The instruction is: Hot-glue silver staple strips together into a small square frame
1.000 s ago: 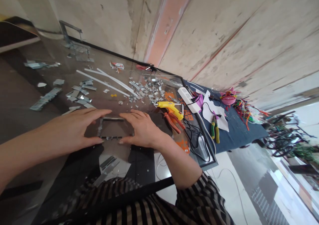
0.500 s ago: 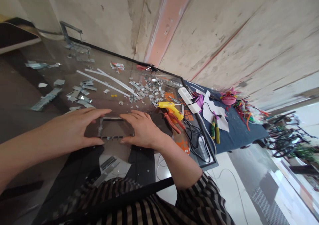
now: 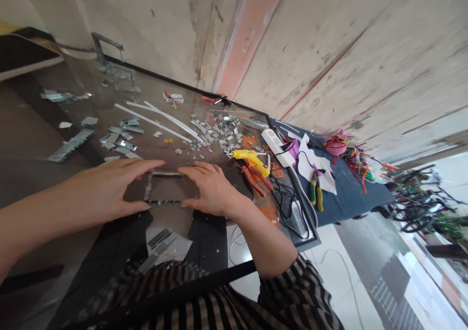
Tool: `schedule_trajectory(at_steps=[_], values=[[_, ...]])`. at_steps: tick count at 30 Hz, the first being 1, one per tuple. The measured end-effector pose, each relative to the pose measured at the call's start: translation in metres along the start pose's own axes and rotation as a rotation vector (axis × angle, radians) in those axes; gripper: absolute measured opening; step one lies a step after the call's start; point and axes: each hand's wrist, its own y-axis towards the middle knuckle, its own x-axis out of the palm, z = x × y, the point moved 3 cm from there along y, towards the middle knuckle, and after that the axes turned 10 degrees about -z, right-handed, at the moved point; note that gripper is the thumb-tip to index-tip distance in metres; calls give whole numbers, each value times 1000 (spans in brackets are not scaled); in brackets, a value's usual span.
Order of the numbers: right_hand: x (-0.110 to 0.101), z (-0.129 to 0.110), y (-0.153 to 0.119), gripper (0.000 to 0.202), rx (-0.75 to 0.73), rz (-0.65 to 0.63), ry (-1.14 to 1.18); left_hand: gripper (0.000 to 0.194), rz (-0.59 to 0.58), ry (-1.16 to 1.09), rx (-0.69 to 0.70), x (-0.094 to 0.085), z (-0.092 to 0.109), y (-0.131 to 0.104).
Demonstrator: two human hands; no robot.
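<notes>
1. Head view: rectangular frame (image 3: 167, 175) is lying on the table (image 3: 25, 145), between both grips.
2. Left grip (image 3: 113, 184) is curving around its left side, thumb and fingers wide apart.
3. Right grip (image 3: 212, 188) is flanking its right end, likewise parted; firm hold cannot be told.

Between my left hand (image 3: 106, 186) and right hand (image 3: 212, 188) I have a narrow gap above the rectangular frame (image 3: 166, 175). Ahead of it, a slim strip of tabletop (image 3: 157, 154) lies free until the white glue sticks (image 3: 153, 123) and scattered metal pieces (image 3: 215, 131) crowd the way. To the right, the yellow glue gun (image 3: 250, 158) and red-handled pliers (image 3: 253, 181) block a sideways slide at table height, with the power strip (image 3: 276, 147) and black cables (image 3: 280, 186) beyond.
</notes>
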Motion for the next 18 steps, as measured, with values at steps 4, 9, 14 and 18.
schedule_trajectory(at_steps=[4, 9, 14, 18], values=[[0, 0, 0, 70, -1, 1, -1, 83, 39, 11, 40, 0, 3, 0], [0, 1, -1, 69, 9, -2, 3, 84, 32, 6, 16, -1, 5, 0], [1, 0, -1, 69, 12, -6, 3, 84, 8, 6, 5, -2, 7, 0], [1, 1, 0, 69, 3, 4, -3, 83, 20, 8, 12, -2, 7, -1]])
